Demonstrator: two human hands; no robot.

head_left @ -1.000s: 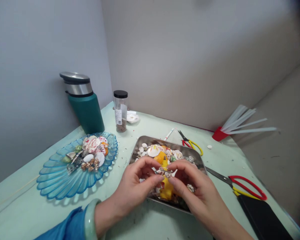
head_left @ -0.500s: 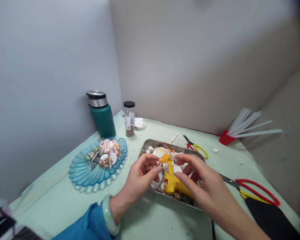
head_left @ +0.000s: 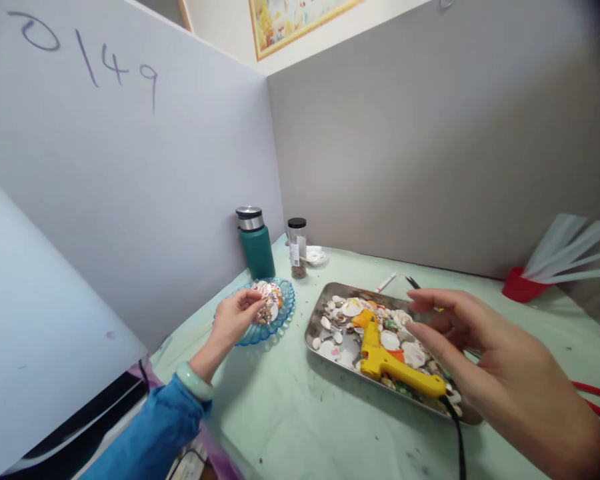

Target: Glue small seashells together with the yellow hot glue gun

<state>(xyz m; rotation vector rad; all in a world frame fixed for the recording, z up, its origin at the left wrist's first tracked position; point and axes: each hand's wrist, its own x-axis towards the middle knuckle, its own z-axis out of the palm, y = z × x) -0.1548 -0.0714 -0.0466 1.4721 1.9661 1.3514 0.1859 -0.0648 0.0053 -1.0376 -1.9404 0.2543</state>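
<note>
My left hand [head_left: 235, 317] reaches over the blue scalloped glass plate [head_left: 284, 321], its thumb and fingertips closed on a small brownish seashell [head_left: 265, 315] at the shell pile; the fingers partly hide it. White, pink and orange shells [head_left: 270, 291] are heaped on that plate. My right hand [head_left: 480, 353] hovers by the right side of the metal tray [head_left: 325, 357], thumb and fingers apart, nothing between them. Across the loose seashells [head_left: 353, 307] in the tray lies a yellow glue gun [head_left: 400, 370], its black cord running off toward me.
Behind the plate stand a green flask [head_left: 257, 252] and a black-lidded jar [head_left: 298, 250]. A white marker [head_left: 386, 283] and partly hidden scissors [head_left: 413, 283] lie past the tray. At right, a red cup [head_left: 523, 285] holds translucent glue sticks [head_left: 563, 247]. Partition walls [head_left: 360, 173] enclose the table.
My left hand has moved left from above the tray to the plate, carrying the small shell. My right hand has drawn away from the glue gun to the right. The view has turned leftward.
</note>
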